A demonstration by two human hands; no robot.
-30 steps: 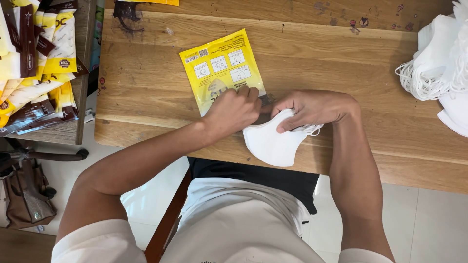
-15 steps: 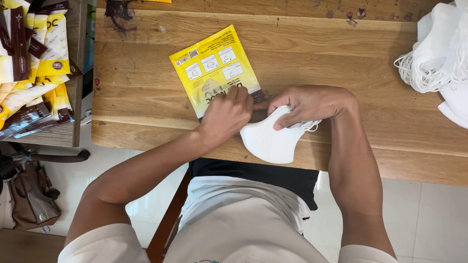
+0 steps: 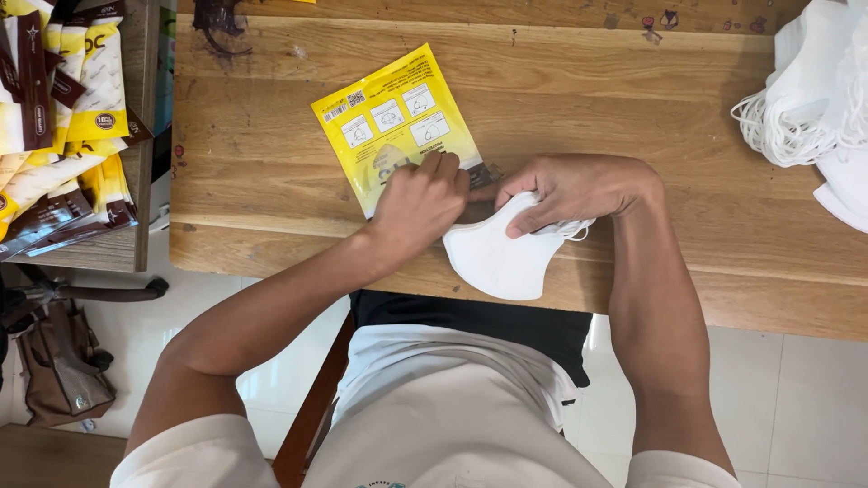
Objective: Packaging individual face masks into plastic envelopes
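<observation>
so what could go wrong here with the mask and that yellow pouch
The white mask overhangs the near edge of the wooden table; if the right hand loosens, it may slip off toward the floor. Its ear loops bunch under the fingers and might snag at the pouch mouth. The left hand grips the yellow pouch at one end only, so it could crumple.

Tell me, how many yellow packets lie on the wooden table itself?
1: the yellow packet lies flat at the table's middle, its near end under the left hand. Others are stacked on the side shelf.
</observation>
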